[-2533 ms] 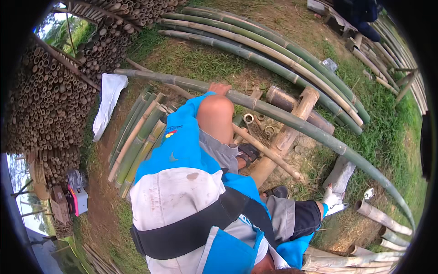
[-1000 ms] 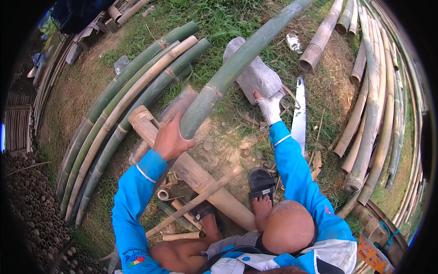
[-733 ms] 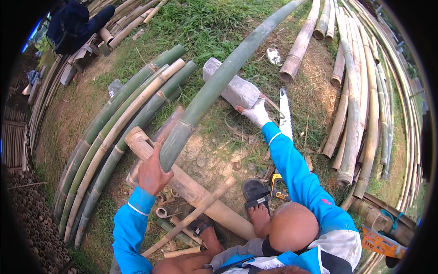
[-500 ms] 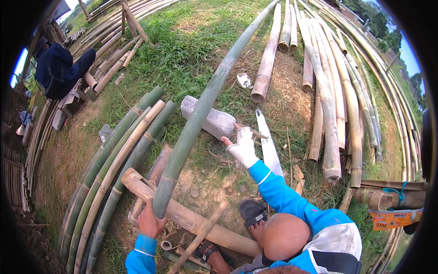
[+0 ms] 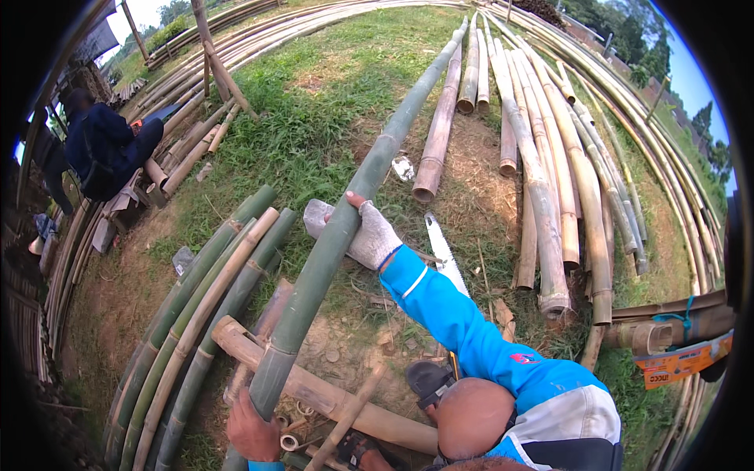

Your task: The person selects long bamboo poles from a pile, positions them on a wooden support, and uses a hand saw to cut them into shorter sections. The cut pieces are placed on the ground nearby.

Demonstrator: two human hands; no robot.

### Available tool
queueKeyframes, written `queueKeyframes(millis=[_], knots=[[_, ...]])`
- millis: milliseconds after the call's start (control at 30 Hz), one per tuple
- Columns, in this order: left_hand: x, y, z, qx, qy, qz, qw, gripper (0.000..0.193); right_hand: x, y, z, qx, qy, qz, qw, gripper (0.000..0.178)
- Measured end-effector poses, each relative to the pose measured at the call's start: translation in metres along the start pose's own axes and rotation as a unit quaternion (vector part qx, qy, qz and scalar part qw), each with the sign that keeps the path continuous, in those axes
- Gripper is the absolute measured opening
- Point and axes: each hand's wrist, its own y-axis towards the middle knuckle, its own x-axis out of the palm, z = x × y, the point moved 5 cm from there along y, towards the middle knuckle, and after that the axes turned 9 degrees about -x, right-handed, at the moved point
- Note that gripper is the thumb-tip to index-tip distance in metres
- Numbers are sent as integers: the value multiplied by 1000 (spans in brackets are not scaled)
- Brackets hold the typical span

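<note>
Poles [image 5: 192,330], green ones with a tan one among them, lay side by side toward the left edge of the ground [image 5: 294,145], perhaps bunched so that they took little room. Next came the bare left hand [image 5: 254,428], clamped on the near end of the green pole [image 5: 320,267], probably to steer and steady it. That pole slanted away and rightward, passing over a notched bamboo beam [image 5: 322,385], which likely served as a rest, and past a grey stone block [image 5: 316,213]; whether it touched the block, I could not tell. The hands were well apart. The gloved right hand [image 5: 372,237] gripped the pole farther along, from its right side, its thumb over the top and the other fingers mostly hidden; holds so spaced would presumably keep a long piece from swinging or rolling. To the right, a saw blade [image 5: 444,251] lay on the ground, seemingly within easy reach. Dry poles [image 5: 542,204] fanned out beyond, and an orange packet [image 5: 683,361] showed by the right edge.
</note>
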Motion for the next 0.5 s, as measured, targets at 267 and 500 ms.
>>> queueKeyframes(millis=[267,500], knots=[[38,-62,-78,22,97,138,985,78,-19,-48,57,54,-28,12,998,65],[70,-44,-113,21,33,100,994,74,-61,-46,51,178,-139,-57,973,43]])
